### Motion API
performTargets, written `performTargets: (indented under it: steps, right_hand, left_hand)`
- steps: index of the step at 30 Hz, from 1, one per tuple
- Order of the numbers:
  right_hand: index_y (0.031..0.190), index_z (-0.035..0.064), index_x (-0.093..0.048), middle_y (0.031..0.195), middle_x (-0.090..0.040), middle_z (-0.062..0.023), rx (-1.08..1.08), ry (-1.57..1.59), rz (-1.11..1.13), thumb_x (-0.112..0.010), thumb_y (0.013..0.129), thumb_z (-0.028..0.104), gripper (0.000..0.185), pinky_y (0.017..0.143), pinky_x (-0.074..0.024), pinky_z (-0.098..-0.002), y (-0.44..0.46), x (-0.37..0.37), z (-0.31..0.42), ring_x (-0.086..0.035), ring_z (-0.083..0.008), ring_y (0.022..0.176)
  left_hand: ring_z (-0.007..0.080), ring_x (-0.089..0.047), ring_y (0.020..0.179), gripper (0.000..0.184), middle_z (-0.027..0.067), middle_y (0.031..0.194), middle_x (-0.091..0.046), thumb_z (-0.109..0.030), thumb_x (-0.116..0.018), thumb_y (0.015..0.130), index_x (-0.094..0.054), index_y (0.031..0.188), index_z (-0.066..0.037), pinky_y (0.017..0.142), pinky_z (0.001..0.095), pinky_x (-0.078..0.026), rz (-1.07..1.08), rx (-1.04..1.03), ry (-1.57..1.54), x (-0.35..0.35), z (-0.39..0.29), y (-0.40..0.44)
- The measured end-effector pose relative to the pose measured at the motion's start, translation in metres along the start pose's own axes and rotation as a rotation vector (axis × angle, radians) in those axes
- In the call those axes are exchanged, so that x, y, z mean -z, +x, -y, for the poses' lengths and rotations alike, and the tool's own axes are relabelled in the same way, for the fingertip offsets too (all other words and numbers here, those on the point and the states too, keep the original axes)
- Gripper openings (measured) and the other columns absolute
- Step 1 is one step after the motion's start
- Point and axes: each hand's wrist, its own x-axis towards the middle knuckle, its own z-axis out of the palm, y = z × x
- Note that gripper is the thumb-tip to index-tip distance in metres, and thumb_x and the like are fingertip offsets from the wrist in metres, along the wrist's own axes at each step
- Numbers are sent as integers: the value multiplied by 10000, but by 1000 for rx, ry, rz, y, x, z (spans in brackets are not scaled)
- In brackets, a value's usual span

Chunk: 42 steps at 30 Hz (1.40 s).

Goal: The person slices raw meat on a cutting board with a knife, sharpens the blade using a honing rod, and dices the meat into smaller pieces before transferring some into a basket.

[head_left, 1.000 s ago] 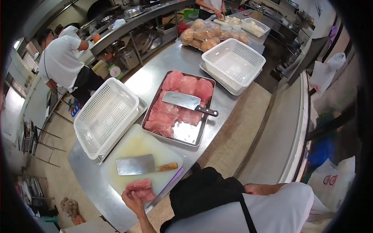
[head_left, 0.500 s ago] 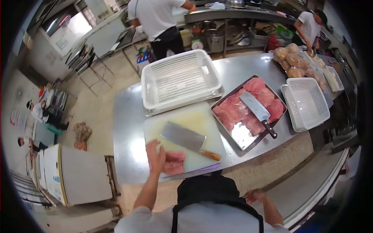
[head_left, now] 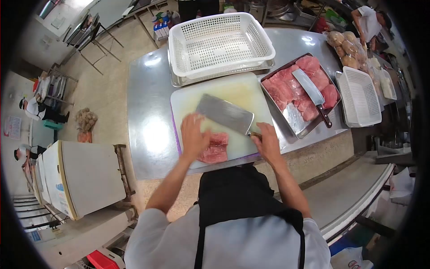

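Note:
A wide-bladed cleaver lies flat on the white cutting board. My right hand is closed around its handle, which the fingers mostly cover. Close to the board's front edge is a piece of pink raw meat. My left hand, slightly blurred, rests at the meat's left side with its fingers apart. To the right, a metal tray holds several large pieces of raw meat. A second knife with a dark handle lies across them.
Behind the board, a white perforated basket sits on a tray. Another white basket stands at the table's right end, near bagged round items. A co-worker is at the far right. A white cabinet is left of the steel table.
My right hand has come up from beside my body onto the cleaver's handle. My left hand remains by the meat. The camera view has tilted downward.

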Motion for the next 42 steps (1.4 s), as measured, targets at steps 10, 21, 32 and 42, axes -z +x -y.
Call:
performTargets:
  steps: [10, 21, 32, 42]
  right_hand:
    - [1421, 12, -454, 823, -660, -169, -109, 274, 472, -672, 851, 94, 616, 730, -513, -448, 12, 12, 8, -653, -360, 762]
    - [1397, 8, -533, 738, -602, -79, -779, 388, 692, -663, 995, 421, 591, 659, -498, -358, 10, 61, 41, -623, -178, 696]
    - [1269, -21, -612, 747, -643, -223, -414, 286, 513, -613, 1044, 363, 445, 659, -496, -435, -22, 77, 64, -654, -366, 687]
    - [1172, -17, -603, 699, -617, -251, -390, 264, 665, -583, 1055, 293, 332, 644, -464, -513, 3, 80, 65, -624, -463, 677]
  left_hand:
    - [508, -237, 1498, 620, 217, 1645, -311, -332, -723, 884, -557, 1425, -78, 1194, 659, -187, 88, -34, -58, -11, -25, -52]
    - [379, -509, 1240, 405, 113, 1328, -590, -27, -591, 707, -660, 1106, -57, 1060, 481, -401, 28, -40, -205, -30, -18, 18]
    - [350, -529, 1120, 347, 138, 1134, -586, -39, -648, 748, -675, 1092, -79, 987, 492, -374, -60, -23, 63, -48, -47, 3]
    - [340, -513, 1082, 371, 137, 1143, -574, -101, -679, 698, -681, 1069, -79, 938, 497, -357, -14, 7, 105, -51, -39, 3]
